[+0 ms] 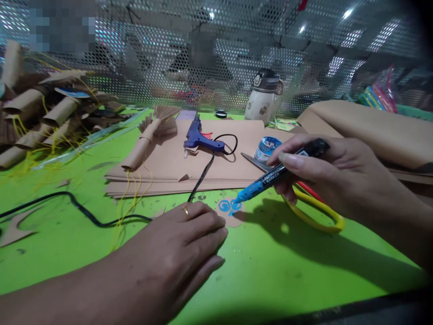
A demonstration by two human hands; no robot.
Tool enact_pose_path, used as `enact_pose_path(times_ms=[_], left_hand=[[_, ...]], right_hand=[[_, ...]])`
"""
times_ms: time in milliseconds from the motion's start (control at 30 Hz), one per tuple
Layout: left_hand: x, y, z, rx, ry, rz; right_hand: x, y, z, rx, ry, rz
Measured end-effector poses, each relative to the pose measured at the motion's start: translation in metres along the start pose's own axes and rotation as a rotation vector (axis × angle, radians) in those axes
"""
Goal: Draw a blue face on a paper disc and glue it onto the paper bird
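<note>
My right hand (314,171) grips a black marker (275,175) whose lower end is coated in blue paint. Its tip touches a small round brown paper disc (239,220) that bears blue swirls. My left hand (192,243) lies on the table with fingers stretched out, its fingertips at the disc's left edge. Beyond my right fingers stands a small jar of blue paint (265,152). Scissors with yellow and red handles (313,219) lie under my right hand, partly hidden by it.
A blue glue gun (203,139) and a rolled paper piece with a pleated fan (142,144) rest on stacked brown paper (243,167). The gun's black cord (81,212) crosses the green table. Paper rolls (61,110) pile up left. A bottle (262,97) stands before the perforated metal screen.
</note>
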State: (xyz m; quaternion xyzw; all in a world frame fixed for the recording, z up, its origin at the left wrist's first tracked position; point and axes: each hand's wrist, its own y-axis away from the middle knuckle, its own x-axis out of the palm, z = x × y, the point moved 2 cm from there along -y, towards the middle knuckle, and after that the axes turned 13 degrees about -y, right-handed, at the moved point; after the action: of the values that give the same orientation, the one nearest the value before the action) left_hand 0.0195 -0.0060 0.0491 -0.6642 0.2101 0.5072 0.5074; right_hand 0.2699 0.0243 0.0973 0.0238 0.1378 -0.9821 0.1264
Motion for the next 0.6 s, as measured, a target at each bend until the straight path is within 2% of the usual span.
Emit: enact_pose_path(times_ms=[133, 300, 433, 600], left_hand=[[0.000, 0.001, -0.001, 0.006, -0.012, 0.022], [0.002, 0.002, -0.003, 0.015, -0.019, -0.001], [0.007, 0.003, -0.002, 0.008, -0.033, -0.028], [0.012, 0.004, -0.001, 0.021, -0.037, -0.045]], right_hand=[[-0.006, 0.016, -0.011, 0.026, -0.081, 0.017], [-0.015, 0.036, -0.029, 0.027, -0.069, -0.170], [-0.006, 0.038, -0.026, -0.014, 0.048, -0.248], [0.005, 0.039, -0.027, 0.036, 0.106, -0.203]])
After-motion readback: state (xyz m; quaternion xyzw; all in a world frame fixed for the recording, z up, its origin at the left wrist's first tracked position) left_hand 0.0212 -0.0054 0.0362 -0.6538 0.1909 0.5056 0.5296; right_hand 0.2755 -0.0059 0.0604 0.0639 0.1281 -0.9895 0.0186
